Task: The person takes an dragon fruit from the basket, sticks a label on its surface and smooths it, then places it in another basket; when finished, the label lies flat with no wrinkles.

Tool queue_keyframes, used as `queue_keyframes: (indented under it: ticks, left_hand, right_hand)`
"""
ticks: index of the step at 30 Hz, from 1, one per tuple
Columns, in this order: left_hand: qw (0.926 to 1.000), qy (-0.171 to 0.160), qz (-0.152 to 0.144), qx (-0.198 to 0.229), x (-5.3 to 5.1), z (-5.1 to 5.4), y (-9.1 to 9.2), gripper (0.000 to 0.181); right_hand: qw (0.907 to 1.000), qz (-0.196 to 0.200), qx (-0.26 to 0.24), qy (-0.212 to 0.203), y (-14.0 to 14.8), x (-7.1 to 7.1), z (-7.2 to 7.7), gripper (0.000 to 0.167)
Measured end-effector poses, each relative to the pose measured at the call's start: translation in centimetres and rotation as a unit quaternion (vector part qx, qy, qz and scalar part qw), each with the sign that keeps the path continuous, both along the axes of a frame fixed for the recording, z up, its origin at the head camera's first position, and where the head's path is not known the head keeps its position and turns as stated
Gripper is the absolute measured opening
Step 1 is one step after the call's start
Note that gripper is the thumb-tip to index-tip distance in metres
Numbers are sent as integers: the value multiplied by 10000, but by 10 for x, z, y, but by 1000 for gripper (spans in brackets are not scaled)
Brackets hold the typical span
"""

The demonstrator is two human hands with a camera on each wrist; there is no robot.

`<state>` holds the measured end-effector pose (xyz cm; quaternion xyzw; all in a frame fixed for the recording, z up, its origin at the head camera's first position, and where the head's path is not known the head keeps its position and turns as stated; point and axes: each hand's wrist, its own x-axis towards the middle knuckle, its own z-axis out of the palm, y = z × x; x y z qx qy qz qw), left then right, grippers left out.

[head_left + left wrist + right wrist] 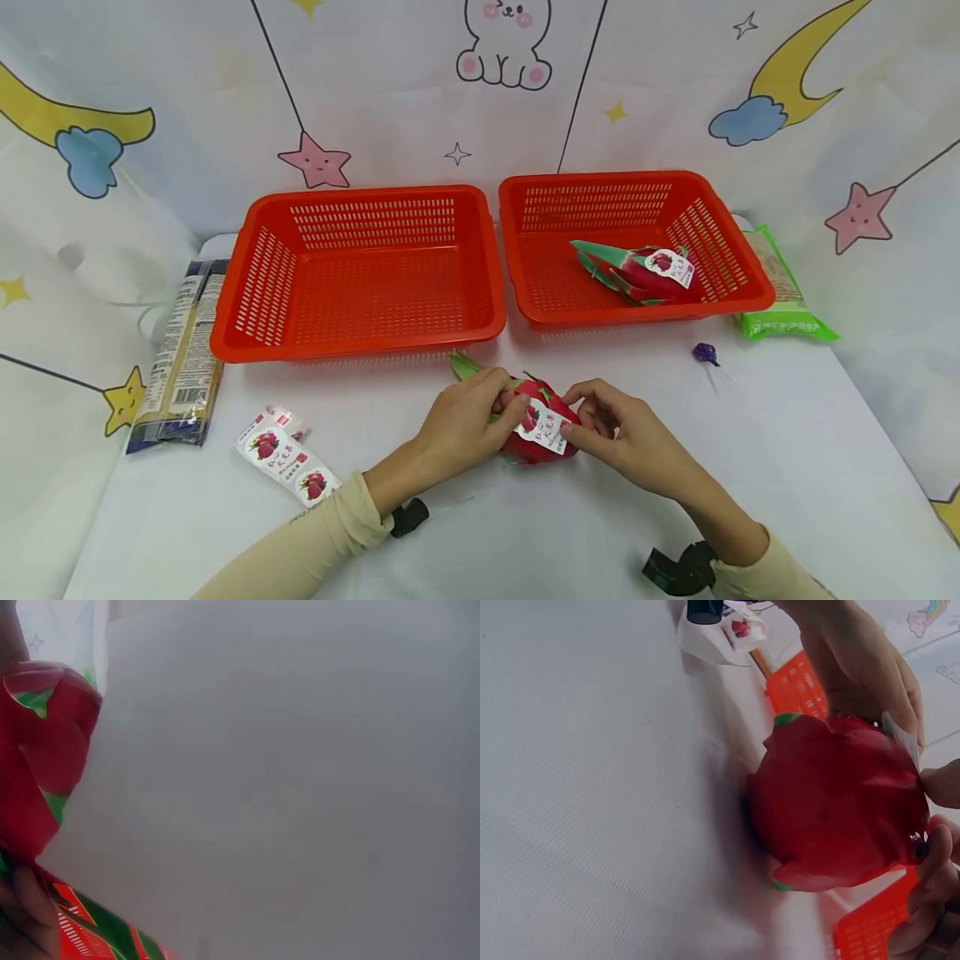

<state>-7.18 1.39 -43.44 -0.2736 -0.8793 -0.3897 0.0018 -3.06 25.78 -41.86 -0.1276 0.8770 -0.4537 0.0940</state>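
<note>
A red dragon fruit (pixel 533 454) with green leaf tips lies on the table in front of the baskets. A white sticker label (pixel 551 427) printed with a dragon fruit sits on its upper side. From the left, my left hand (pixel 468 414) grips the fruit, its thumb at the label's left end. My right hand (pixel 637 437) holds the fruit's right end with curled fingers, its thumb at the label's lower right corner. In the right wrist view, one label edge (pixel 904 741) stands slightly off the fruit (pixel 840 802). The fruit (pixel 49 750) also shows in the left wrist view.
Two red baskets stand behind: the left basket (pixel 375 346) and the right basket (pixel 645 317), which contains another labelled dragon fruit (pixel 645 275). Printed label strips (pixel 288 458), a striped packet (pixel 183 358), a green packet (pixel 783 292) and a purple-wrapped lollipop (pixel 706 353) lie around.
</note>
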Motion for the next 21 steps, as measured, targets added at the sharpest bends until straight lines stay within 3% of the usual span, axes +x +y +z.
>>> queue_keyframes:
  ticks: [6, 8, 10, 13, 15, 18, 21]
  left_hand:
    - [10000, -44, 83, 19, 2, 0, 0, 19]
    - [9996, 267, 122, -45, 5, 0, 0, 16]
    - [9957, 888, 84, -250, 10, -1, 1, 23]
    - [9770, 1962, -77, -831, 20, -1, 5, 60]
    - [9620, 2378, -213, -1324, 26, -2, 8, 87]
    - [9471, 2388, -375, -2111, 32, -4, 13, 113]
    - [9364, 2207, -393, -2701, 34, -8, 17, 124]
  right_hand:
    - [10000, 52, -36, 44, 1, -1, -2, 27]
    - [10000, 71, -24, 56, 1, -1, -2, 27]
    - [9999, 92, -23, 60, 1, -1, -2, 27]
    - [9999, 137, -50, 81, 0, -1, -1, 26]
    - [9998, 160, -77, 79, 0, -2, -1, 26]
    - [9997, 176, -140, -3, 0, -2, -1, 25]
    - [9996, 175, -175, -121, 0, -2, -2, 26]
